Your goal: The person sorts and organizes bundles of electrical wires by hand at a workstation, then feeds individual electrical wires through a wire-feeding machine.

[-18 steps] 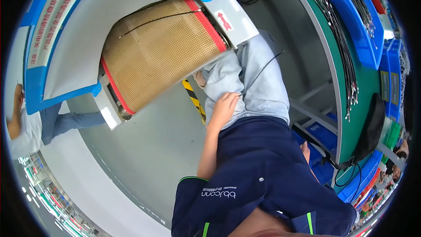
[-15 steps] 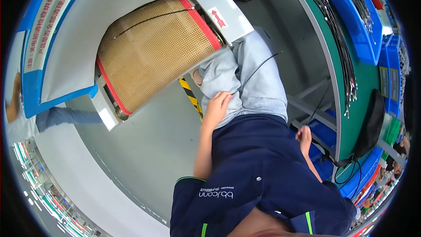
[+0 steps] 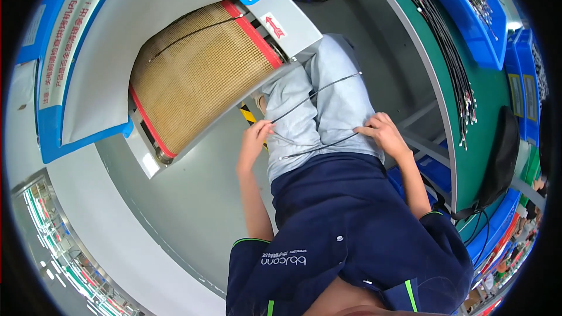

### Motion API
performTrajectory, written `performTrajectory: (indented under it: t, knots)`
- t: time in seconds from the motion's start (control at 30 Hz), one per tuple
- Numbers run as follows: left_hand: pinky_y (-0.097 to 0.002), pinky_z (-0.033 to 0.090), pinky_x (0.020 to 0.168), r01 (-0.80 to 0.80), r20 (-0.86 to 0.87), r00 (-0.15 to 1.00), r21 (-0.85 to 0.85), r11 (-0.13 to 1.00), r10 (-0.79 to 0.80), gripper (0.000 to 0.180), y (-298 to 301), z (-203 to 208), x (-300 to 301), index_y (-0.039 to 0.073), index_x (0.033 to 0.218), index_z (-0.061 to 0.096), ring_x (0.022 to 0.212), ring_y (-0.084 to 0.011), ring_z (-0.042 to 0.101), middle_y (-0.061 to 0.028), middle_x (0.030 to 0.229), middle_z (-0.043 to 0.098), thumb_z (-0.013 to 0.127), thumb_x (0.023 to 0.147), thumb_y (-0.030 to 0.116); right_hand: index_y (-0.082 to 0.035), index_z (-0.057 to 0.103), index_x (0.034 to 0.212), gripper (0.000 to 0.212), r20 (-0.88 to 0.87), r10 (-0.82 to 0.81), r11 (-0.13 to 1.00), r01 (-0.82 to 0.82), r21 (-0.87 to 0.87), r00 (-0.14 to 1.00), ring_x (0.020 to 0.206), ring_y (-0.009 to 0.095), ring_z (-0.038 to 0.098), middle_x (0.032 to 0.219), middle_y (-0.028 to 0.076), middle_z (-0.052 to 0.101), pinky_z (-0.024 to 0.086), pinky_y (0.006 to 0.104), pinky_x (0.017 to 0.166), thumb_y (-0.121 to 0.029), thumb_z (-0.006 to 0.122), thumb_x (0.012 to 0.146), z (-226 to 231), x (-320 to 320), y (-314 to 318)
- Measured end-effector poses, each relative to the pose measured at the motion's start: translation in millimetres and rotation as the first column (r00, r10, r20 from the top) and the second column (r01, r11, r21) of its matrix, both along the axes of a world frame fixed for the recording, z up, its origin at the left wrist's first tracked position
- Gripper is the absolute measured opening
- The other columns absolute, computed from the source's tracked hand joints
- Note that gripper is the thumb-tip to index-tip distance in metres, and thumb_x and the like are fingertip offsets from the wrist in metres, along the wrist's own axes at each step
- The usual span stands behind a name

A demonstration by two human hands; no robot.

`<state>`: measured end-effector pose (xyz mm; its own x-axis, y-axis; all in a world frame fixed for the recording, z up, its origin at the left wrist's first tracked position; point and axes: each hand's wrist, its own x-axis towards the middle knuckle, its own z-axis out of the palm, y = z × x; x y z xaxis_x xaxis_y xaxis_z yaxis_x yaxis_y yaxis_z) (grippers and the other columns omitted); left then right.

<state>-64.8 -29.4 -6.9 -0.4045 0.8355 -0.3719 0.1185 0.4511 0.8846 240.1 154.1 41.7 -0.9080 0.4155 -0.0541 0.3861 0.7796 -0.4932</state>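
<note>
In my left hand [image 3: 256, 139], above the left thigh, a thin black cable [image 3: 319, 90] is pinched near one end. It slants up to the right across my light jeans, ending in a small pale tip. Over the right thigh, my right hand [image 3: 383, 133] has its fingertips closed on another black cable [image 3: 324, 148], which runs left across my lap to a small metal-looking end. The cables stay apart. A further black cable [image 3: 196, 34] lies on the brown mesh conveyor belt [image 3: 199, 82], away from both hands.
The belt enters a blue and white machine housing [image 3: 117, 41] at the left. At the right a green-topped bench [image 3: 436, 58] carries a bundle of black cables [image 3: 442, 32], blue bins [image 3: 477, 17] and a black bag [image 3: 497, 161]. Its metal frame stands beside my right arm.
My right hand has risen from beside my hip onto my lap, now with a cable in it. My left hand has moved left with its cable. The view has shifted slightly.
</note>
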Motion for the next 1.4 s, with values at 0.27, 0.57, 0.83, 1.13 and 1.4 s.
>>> performTrajectory:
  t: [0.27, 0.57, 0.83, 1.13, 1.4]
  knots:
    - [-0.0258, 0.048, 0.064, 0.189, -0.102, 0.977, 0.007, 0.982, -0.187, 0.016, 26.0, 58.0, 18.8, -0.001, 0.095, 0.06, 0.07, -0.0143, 0.062, -0.0088, 0.083, 0.066, 0.053, 0.088, 0.012, -0.014, 0.061, 0.108, 0.033, -0.369, -0.023, 0.984, -0.043, -0.172, 0.929, 0.099, 0.025, 0.054, 0.1, 0.006, 0.056, 0.034, 0.0459, 0.101, -0.015, 0.066, 0.075, 37.0, -88.9, -10.8]
    - [-0.023, 0.047, 0.057, 0.057, -0.034, 0.998, 0.038, 0.998, -0.056, 0.012, 34.6, 102.9, 35.1, -0.001, 0.09, 0.062, 0.063, -0.0115, 0.061, -0.0077, 0.074, 0.065, 0.059, 0.085, 0.01, -0.007, 0.064, 0.088, 0.012, -0.565, 0.059, 0.908, -0.279, -0.311, 0.823, 0.078, 0.022, 0.061, 0.082, 0.003, 0.061, 0.05, 0.0323, 0.073, -0.01, 0.066, 0.076, 32.3, -133.6, -7.6]
    - [-0.0285, 0.047, 0.058, 0.283, -0.64, 0.761, 0.187, 0.941, -0.102, 0.012, 41.4, 103.1, 41.5, 0.003, 0.086, 0.063, 0.068, -0.0187, 0.059, -0.005, 0.072, 0.061, 0.067, 0.077, 0.011, -0.004, 0.064, 0.083, 0.01, -0.487, 0.03, 0.926, -0.208, -0.316, 0.873, 0.071, 0.023, 0.061, 0.081, 0.005, 0.062, 0.05, 0.0317, 0.064, -0.01, 0.066, 0.076, 43.3, -127.4, 0.3]
    - [-0.0315, 0.049, 0.063, 0.293, -0.647, 0.761, 0.402, 0.867, 0.043, 0.017, 45.5, 98.8, 46.2, 0.003, 0.086, 0.061, 0.073, -0.0222, 0.059, -0.006, 0.08, 0.062, 0.069, 0.07, 0.001, -0.001, 0.063, 0.084, 0.012, -0.371, -0.079, 0.826, -0.147, -0.544, 0.925, 0.069, 0.025, 0.061, 0.079, 0.009, 0.062, 0.049, 0.0325, 0.062, -0.012, 0.066, 0.079, 50.5, -124.1, -0.4]
    - [-0.0303, 0.048, 0.062, 0.207, -0.628, 0.77, 0.412, 0.888, 0.112, 0.017, 42.3, 102.0, 44.3, 0.003, 0.081, 0.063, 0.07, -0.0209, 0.06, -0.0067, 0.077, 0.063, 0.07, 0.067, -0.004, -0.001, 0.066, 0.077, 0.008, -0.44, -0.117, 0.85, -0.139, -0.508, 0.891, 0.061, 0.019, 0.059, 0.072, 0.008, 0.062, 0.045, 0.0273, 0.053, -0.007, 0.07, 0.074, 55.3, -122.4, 4.1]
